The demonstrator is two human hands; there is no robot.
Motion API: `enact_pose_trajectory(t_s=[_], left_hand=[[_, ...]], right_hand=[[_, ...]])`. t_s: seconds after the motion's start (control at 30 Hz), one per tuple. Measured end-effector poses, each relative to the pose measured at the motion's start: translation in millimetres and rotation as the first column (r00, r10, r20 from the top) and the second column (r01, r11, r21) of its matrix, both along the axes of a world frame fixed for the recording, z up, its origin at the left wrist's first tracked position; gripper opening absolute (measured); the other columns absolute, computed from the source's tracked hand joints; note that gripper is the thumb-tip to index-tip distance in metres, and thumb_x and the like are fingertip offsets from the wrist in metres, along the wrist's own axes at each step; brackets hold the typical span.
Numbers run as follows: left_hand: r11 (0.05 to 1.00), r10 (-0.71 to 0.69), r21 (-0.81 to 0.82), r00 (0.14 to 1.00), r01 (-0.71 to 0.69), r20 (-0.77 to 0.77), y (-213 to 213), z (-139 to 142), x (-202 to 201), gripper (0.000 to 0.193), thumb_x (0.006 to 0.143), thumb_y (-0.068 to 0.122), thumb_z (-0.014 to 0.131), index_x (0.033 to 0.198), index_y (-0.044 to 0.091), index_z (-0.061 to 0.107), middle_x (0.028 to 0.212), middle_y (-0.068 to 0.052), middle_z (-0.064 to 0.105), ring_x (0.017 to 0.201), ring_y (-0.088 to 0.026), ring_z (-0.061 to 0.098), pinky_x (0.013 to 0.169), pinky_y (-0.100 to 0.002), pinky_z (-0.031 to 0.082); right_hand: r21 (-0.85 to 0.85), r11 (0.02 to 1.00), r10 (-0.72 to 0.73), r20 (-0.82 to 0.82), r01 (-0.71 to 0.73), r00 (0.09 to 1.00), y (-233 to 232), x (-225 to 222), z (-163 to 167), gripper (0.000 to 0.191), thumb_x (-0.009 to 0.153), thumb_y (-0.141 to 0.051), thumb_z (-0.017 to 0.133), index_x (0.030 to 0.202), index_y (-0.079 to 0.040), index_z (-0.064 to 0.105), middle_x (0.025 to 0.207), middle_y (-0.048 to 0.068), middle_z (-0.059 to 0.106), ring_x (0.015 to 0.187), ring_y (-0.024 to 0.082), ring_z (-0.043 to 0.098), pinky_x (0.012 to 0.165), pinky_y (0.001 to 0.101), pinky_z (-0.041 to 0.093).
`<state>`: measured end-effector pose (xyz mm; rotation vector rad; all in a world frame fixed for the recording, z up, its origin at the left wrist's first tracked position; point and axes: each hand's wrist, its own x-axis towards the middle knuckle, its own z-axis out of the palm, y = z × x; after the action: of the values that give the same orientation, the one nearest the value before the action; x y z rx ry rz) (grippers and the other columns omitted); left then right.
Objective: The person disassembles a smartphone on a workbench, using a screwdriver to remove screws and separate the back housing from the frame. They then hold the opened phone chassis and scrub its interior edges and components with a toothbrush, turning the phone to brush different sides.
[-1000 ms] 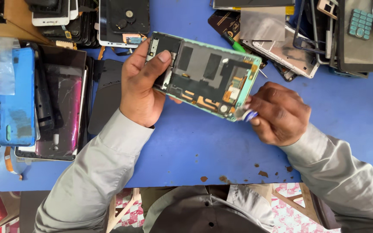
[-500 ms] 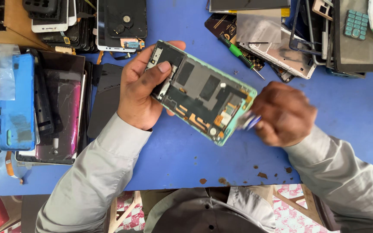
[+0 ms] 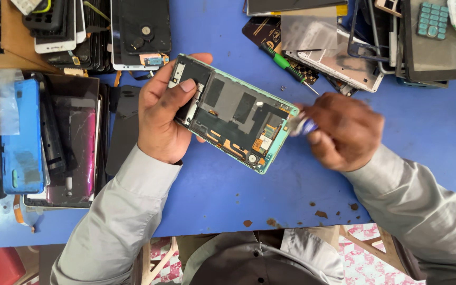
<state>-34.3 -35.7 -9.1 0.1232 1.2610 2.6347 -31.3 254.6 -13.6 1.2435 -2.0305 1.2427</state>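
Observation:
My left hand (image 3: pixel 162 113) grips an opened phone (image 3: pixel 233 113) with a teal frame, its back off and its circuit boards and flex cables showing. It is held tilted above the blue table (image 3: pixel 228 195). My right hand (image 3: pixel 341 129) is closed around a small tool with a blue and white handle (image 3: pixel 303 125), whose tip meets the phone's right end near the corner. The tool is blurred.
Stacked phones and screens (image 3: pixel 59 137) lie at the left, with a blue phone (image 3: pixel 23 134) among them. More phone backs, frames and a green-handled screwdriver (image 3: pixel 286 64) lie at the top right. A dark tablet-like device (image 3: pixel 434 42) sits at the far right.
The phone has turned and shifted a little up and left in my left hand. My right hand with the tool has risen from the phone's lower corner to its right end.

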Motion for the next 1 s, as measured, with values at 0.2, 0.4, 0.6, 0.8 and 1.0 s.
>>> enact_pose_trajectory(t_s=[0.2,0.4,0.6,0.8,1.0], left_hand=[[0.996,0.085,-0.029,0.996,-0.085,-0.015,1,-2,0,0.042,0.102,0.014,0.068,0.137,-0.007,0.06,0.101,-0.01,0.069,0.074,-0.015,0.066,0.052,-0.031,0.05],[0.971,0.228,-0.046,0.965,-0.236,-0.13,-4,-8,2,0.029,0.103,0.014,0.07,0.126,-0.001,0.061,0.101,-0.006,0.069,0.082,-0.014,0.066,0.067,-0.029,0.055],[0.92,0.336,-0.117,0.906,-0.374,-0.256,-7,-15,4,0.025,0.107,0.014,0.072,0.124,0.0,0.061,0.106,-0.003,0.068,0.096,-0.009,0.062,0.094,-0.025,0.05],[0.881,0.349,-0.194,0.869,-0.432,-0.35,-5,-15,6,0.024,0.11,0.016,0.071,0.126,0.001,0.06,0.11,-0.002,0.068,0.099,-0.008,0.06,0.098,-0.025,0.049],[0.892,0.239,-0.282,0.899,-0.353,-0.368,-3,-12,8,0.028,0.113,0.027,0.065,0.128,0.005,0.056,0.106,-0.002,0.066,0.081,-0.007,0.063,0.069,-0.025,0.058]], right_hand=[[0.063,0.991,0.127,-0.1,-0.121,0.987,-2,-5,-12,0.019,0.095,-0.017,0.065,0.101,0.0,0.07,0.075,0.011,0.064,0.058,0.024,0.06,0.052,0.0389,0.046],[0.142,0.984,-0.118,0.071,0.107,0.99,7,-2,-10,0.02,0.1,-0.015,0.065,0.113,0.0,0.071,0.08,0.01,0.064,0.064,0.021,0.061,0.055,0.034,0.046],[0.248,0.925,-0.325,0.125,0.287,0.938,1,4,-5,0.02,0.1,-0.007,0.068,0.119,-0.001,0.072,0.076,0.009,0.059,0.056,0.017,0.053,0.053,0.0324,0.043],[0.275,0.907,-0.375,0.181,0.32,0.909,-5,6,-4,0.02,0.099,-0.003,0.07,0.118,0.003,0.072,0.074,0.009,0.058,0.055,0.017,0.05,0.053,0.0341,0.039],[0.287,0.876,-0.441,0.158,0.387,0.883,-6,4,-5,0.012,0.106,-0.002,0.069,0.117,0.003,0.07,0.075,0.01,0.056,0.058,0.017,0.049,0.057,0.0314,0.041]])
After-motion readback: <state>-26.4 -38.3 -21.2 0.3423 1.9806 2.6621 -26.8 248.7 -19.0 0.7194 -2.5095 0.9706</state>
